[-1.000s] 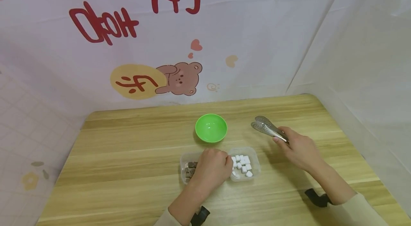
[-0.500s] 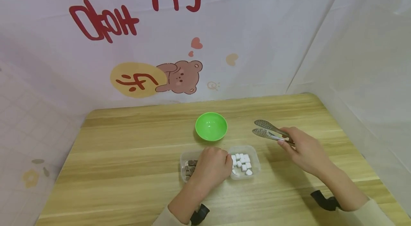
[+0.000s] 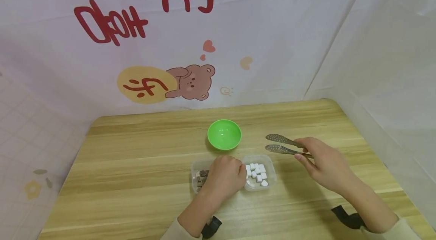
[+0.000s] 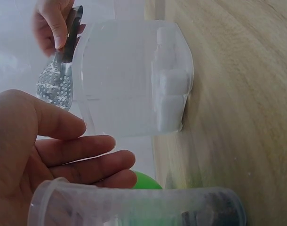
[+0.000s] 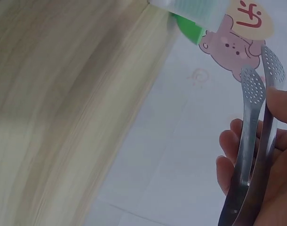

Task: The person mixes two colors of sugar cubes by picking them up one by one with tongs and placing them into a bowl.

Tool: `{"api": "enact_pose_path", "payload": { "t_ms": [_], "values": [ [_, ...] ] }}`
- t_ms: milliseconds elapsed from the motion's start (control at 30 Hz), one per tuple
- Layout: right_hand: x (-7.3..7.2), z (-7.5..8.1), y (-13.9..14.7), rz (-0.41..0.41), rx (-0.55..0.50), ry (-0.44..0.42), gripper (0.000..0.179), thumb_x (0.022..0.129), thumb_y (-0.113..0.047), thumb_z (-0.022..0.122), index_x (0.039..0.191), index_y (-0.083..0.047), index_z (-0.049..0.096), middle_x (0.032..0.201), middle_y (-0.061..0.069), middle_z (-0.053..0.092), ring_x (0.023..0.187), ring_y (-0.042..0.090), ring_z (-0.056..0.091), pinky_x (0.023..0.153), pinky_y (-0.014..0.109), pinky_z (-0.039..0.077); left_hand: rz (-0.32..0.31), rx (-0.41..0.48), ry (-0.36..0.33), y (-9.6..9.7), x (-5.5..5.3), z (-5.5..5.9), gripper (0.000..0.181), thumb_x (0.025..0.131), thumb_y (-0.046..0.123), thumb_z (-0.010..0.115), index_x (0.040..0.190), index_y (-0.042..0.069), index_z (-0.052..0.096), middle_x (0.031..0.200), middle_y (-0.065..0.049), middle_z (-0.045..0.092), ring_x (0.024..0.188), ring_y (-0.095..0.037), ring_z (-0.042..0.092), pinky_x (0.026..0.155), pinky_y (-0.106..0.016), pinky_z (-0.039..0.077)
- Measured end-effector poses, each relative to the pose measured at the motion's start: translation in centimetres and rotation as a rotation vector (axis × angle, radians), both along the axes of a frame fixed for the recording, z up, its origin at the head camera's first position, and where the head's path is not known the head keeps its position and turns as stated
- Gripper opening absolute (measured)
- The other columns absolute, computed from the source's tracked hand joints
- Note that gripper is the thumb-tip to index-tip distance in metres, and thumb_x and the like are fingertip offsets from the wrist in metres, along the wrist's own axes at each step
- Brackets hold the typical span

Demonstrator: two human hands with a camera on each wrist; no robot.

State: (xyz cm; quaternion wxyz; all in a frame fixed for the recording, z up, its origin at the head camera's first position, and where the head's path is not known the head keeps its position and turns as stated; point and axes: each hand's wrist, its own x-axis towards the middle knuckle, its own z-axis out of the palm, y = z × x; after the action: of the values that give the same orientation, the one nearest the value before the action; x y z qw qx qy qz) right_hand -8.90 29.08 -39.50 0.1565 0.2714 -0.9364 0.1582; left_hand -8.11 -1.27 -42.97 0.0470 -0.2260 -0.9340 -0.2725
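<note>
In the head view my right hand (image 3: 325,164) grips a pair of metal tongs (image 3: 281,149), held up to the right of the bowl. Their two perforated tips stand apart with nothing between them. My left hand (image 3: 225,173) is over the two clear plastic containers, its fingers loosely bent and holding nothing in the left wrist view. White cubes (image 3: 257,172) lie in the right container (image 3: 270,187). Dark brown pieces (image 3: 201,176) show in the left container (image 3: 195,166), which the left hand partly covers. Behind both is a bright green bowl (image 3: 224,135), with nothing in it.
Everything stands on a wood-grain table (image 3: 136,172). A white printed sheet (image 3: 272,43) with a bear and red lettering hangs along its back edge, and pale sheets line both sides.
The tongs have gone from nearly closed to spread apart. My right hand has shifted slightly right and toward me, and the tips have swung lower. My left hand stays put.
</note>
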Motion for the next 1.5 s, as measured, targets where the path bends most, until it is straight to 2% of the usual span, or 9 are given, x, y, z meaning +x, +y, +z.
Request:
{"api": "enact_pose_path", "payload": {
  "t_ms": [233,533,700,967,1267,1500],
  "values": [
    [0.3,0.3,-0.4,0.043,0.002,0.055,0.044,0.086,-0.010,0.081,0.126,-0.004,0.064,0.114,0.005,0.071,0.091,0.023,0.071,0.069,0.045,0.058,-0.009,-0.011,0.001,0.0,0.0,0.0,0.051,0.094,0.012,0.063,0.050,0.019,0.041,0.047,0.011,0.033,0.051,-0.010,0.040,0.071,-0.035,0.050],
    [0.5,0.9,-0.8,0.101,0.011,0.090,0.037,0.098,-0.027,0.072,0.126,-0.003,0.066,0.116,0.008,0.070,0.099,0.027,0.070,0.070,0.046,0.058,-0.002,-0.002,-0.020,-0.1,0.0,0.0,0.049,0.093,0.011,0.063,0.050,0.019,0.042,0.048,0.011,0.036,0.052,-0.011,0.042,0.071,-0.035,0.050],
    [0.6,1.1,-1.0,0.120,0.015,0.100,0.039,0.101,-0.033,0.067,0.126,-0.003,0.066,0.116,0.007,0.070,0.095,0.025,0.070,0.068,0.045,0.058,-0.006,0.007,-0.031,-0.2,-0.1,-0.1,0.049,0.092,0.010,0.063,0.049,0.019,0.042,0.048,0.011,0.033,0.051,-0.010,0.040,0.067,-0.033,0.048],
    [0.7,1.2,-1.2,0.133,0.036,0.107,0.039,0.101,-0.035,0.066,0.125,-0.005,0.067,0.116,0.004,0.070,0.091,0.022,0.071,0.067,0.042,0.058,-0.010,-0.006,-0.015,-0.2,0.0,0.0,0.049,0.091,0.010,0.063,0.049,0.019,0.040,0.048,0.011,0.032,0.053,-0.011,0.041,0.067,-0.033,0.049],
    [0.6,1.4,-1.6,0.157,0.051,0.126,0.060,0.109,-0.054,0.038,0.121,-0.004,0.069,0.112,0.005,0.071,0.093,0.024,0.071,0.068,0.044,0.058,-0.020,-0.016,-0.004,-0.2,-0.1,0.0,0.049,0.090,0.009,0.063,0.050,0.019,0.038,0.049,0.011,0.027,0.053,-0.011,0.036,0.071,-0.034,0.049],
    [0.6,1.8,-2.2,0.179,0.070,0.157,0.064,0.109,-0.054,0.033,0.117,-0.004,0.071,0.109,0.005,0.071,0.090,0.024,0.072,0.065,0.043,0.059,-0.027,-0.013,0.022,-0.2,-0.2,0.0,0.050,0.089,0.007,0.064,0.050,0.018,0.035,0.050,0.011,0.023,0.053,-0.010,0.030,0.071,-0.034,0.049]
  ]
}}
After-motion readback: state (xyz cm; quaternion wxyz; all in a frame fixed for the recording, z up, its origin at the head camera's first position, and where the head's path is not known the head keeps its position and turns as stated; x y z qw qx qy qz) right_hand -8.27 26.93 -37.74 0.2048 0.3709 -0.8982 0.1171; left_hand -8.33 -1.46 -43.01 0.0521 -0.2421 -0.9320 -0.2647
